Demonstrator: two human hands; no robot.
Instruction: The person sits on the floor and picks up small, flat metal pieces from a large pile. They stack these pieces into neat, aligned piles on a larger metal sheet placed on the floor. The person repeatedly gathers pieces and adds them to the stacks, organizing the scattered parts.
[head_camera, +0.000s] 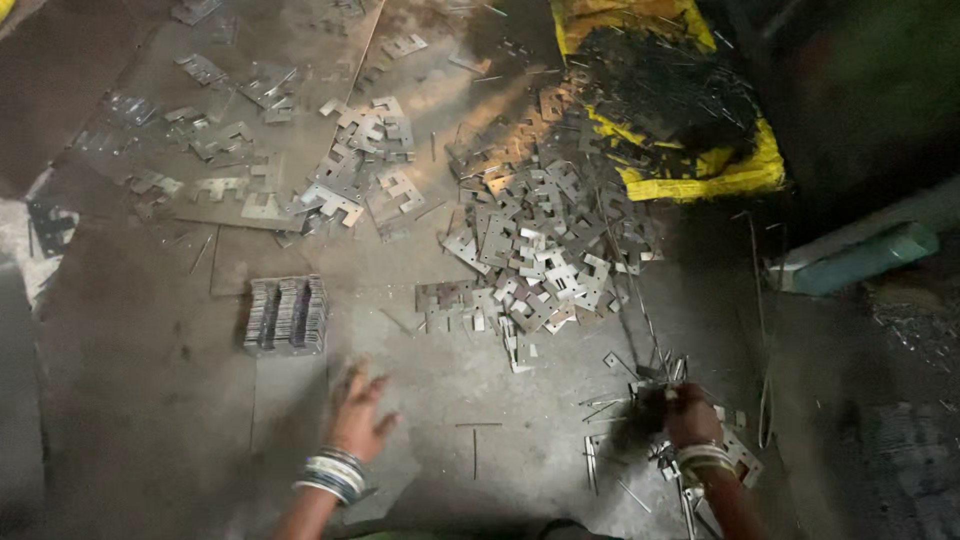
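The floor (150, 400) carries everything; its far right side is lost in shadow. The yellow sack (735, 170) at the far right is cut off by the top edge, and the dark scrap (660, 90) heaped on it is too black to pick apart. Just in front of it, at the middle of the floor, lies the pile (545, 240) of stamped metal plates, too many and too overlapped to count. A thinner scatter (350, 170) of the same plates spreads across the far left, its pieces dim and partly hidden under one another. The green bar (865, 258) at the right edge is half swallowed by shadow. 1 stack (287, 315) of plates stands on edge at the near left, in about 3 rows; the single plates cannot be counted.

2 hands show, both cut off at the forearm by the near edge, each wrist with several bangles. The left hand (358, 410) is spread, fingers apart, flat over bare floor just in front of the stack, holding nothing. The right hand (690, 415) is blurred and closed around a bunch of strips (635, 420), near the right of the near edge; how many strips I cannot tell. More loose strips and plates lie about that hand.
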